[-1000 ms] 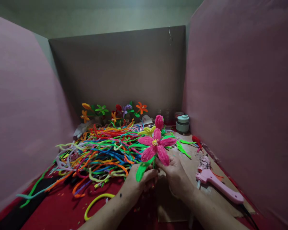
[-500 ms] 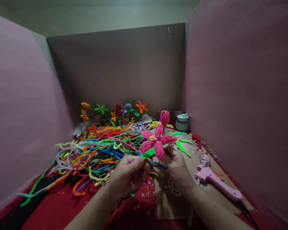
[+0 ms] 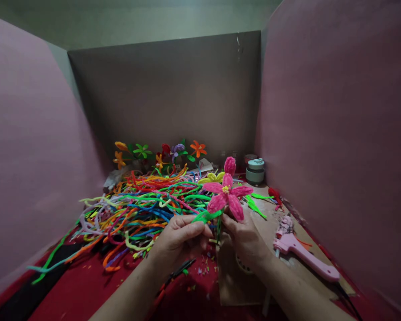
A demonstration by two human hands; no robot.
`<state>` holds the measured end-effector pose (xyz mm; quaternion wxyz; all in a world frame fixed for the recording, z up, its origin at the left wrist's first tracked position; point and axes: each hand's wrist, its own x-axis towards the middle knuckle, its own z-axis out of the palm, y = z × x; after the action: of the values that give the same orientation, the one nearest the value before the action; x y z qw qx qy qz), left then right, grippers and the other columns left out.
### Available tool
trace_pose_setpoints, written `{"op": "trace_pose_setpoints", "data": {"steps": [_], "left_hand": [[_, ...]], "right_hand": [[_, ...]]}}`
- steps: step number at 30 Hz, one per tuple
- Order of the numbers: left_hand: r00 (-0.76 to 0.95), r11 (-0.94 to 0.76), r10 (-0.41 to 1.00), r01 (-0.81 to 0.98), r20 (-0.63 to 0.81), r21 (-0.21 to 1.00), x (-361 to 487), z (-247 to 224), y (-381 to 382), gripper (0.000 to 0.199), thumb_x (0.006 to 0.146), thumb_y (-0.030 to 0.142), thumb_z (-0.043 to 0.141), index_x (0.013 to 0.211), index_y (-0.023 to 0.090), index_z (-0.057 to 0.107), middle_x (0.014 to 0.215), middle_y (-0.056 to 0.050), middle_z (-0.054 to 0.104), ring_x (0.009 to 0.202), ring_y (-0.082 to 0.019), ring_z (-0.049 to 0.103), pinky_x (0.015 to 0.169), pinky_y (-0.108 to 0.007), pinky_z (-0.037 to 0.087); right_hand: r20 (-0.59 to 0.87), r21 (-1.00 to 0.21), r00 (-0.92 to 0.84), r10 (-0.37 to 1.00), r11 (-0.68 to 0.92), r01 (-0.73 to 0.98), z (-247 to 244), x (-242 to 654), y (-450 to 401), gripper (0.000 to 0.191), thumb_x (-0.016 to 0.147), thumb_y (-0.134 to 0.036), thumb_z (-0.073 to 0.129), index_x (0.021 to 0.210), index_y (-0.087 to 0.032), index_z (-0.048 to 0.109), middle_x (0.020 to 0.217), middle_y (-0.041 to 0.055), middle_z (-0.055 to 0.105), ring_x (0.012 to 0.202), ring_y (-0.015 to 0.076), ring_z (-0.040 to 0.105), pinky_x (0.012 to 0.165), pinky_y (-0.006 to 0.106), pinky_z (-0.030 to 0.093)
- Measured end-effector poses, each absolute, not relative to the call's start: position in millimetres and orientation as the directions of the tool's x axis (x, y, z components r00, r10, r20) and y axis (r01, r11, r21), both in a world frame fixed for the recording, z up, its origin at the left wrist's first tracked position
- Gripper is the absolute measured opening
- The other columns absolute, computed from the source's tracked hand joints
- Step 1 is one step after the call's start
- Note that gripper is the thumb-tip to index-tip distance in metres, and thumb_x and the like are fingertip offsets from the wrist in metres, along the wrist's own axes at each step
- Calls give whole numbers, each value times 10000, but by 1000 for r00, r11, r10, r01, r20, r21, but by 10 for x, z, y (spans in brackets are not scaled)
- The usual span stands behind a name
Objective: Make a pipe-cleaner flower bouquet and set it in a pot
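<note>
A pink pipe-cleaner flower (image 3: 235, 206) with a yellow centre faces me above my hands. A closed pink bud (image 3: 230, 166) rises behind it. My right hand (image 3: 245, 238) is closed around the green stem just under the petals. Between the thumb and fingers of my left hand (image 3: 183, 234) is a green pipe-cleaner leaf (image 3: 206, 217), which reaches across toward the stem. Whether the leaf is joined to the stem I cannot tell. My fingers hide part of the stem.
A tangled heap of coloured pipe cleaners (image 3: 140, 209) spreads to the left. At right, a pink glue gun (image 3: 304, 256) lies on a brown board (image 3: 234, 285), near loose green leaves (image 3: 255, 207). Finished flowers (image 3: 142, 150) and a lidded jar (image 3: 255, 171) stand behind.
The flower has turned and tilted, its centre shifting right. More of the green stem shows below it. The leaf in my left hand now lies clear of the petals.
</note>
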<state>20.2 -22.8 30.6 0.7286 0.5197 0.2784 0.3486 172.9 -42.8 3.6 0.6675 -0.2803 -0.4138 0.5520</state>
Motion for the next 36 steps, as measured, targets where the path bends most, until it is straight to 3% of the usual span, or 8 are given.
{"op": "trace_pose_setpoints", "data": {"steps": [3, 7, 11, 17, 21, 28, 33, 36], "left_hand": [[603, 155, 797, -153, -32, 976, 184, 314, -213, 241, 669, 343, 667, 684, 104, 692, 508, -33, 581, 377, -58, 424, 384, -176, 285], [684, 85, 728, -23, -46, 996, 218, 324, -205, 191, 583, 225, 720, 741, 126, 677, 524, 12, 545, 408, -56, 392, 407, -181, 290], [628, 23, 775, 93, -77, 995, 322, 213, -207, 148, 619, 195, 708, 745, 149, 648, 554, 35, 509, 452, -55, 395, 433, -177, 294], [484, 89, 867, 84, -119, 993, 414, 66, -201, 227, 669, 339, 667, 775, 160, 575, 604, 42, 506, 417, -61, 427, 392, -186, 287], [497, 52, 864, 82, -86, 995, 392, 86, -208, 225, 695, 321, 642, 842, 160, 586, 581, 49, 508, 417, -55, 394, 413, -184, 290], [576, 7, 812, 160, -99, 987, 417, 155, -252, 251, 697, 316, 623, 561, 118, 550, 465, 33, 452, 406, -59, 365, 400, -187, 247], [508, 41, 859, 52, -62, 998, 460, 94, -279, 219, 656, 320, 648, 570, 124, 602, 509, 17, 524, 485, -89, 443, 487, -203, 346], [430, -90, 902, 91, 42, 992, 448, 103, -304, 177, 667, 294, 633, 590, 135, 630, 577, 3, 568, 591, -127, 499, 567, -222, 382]], "right_hand": [[242, -830, 70, 968, 244, -501, 35, 1744, -419, 200, 702, -333, 652, 846, -196, 626, 722, 3, 652, 648, 164, 577, 591, 262, 429], [214, -821, 88, 973, 228, -523, -9, 1785, -380, 156, 695, -287, 661, 791, -171, 621, 694, -6, 619, 602, 127, 530, 572, 241, 408], [182, -844, 131, 975, 223, -487, -91, 1819, -330, 150, 691, -272, 674, 761, -152, 619, 676, -6, 596, 621, 122, 520, 590, 243, 403], [143, -816, 180, 973, 219, -534, -85, 1807, -333, 233, 597, -296, 757, 728, -148, 635, 669, -11, 607, 634, 120, 526, 640, 249, 417], [173, -808, 52, 983, 172, -563, -64, 1771, -373, 202, 667, -319, 705, 733, -141, 636, 659, -3, 606, 573, 112, 514, 574, 237, 406], [184, -806, -99, 978, 92, -585, -75, 1750, -410, 128, 739, -291, 638, 765, -165, 638, 618, -16, 578, 488, 91, 457, 479, 216, 361], [169, -861, -39, 985, 128, -493, 37, 1752, -463, 154, 702, -313, 668, 760, -172, 651, 625, -16, 586, 509, 98, 475, 514, 230, 394], [202, -867, -13, 979, 173, -468, 147, 1752, -522, 190, 708, -340, 648, 802, -174, 665, 656, 9, 619, 562, 133, 530, 547, 251, 419]]}}
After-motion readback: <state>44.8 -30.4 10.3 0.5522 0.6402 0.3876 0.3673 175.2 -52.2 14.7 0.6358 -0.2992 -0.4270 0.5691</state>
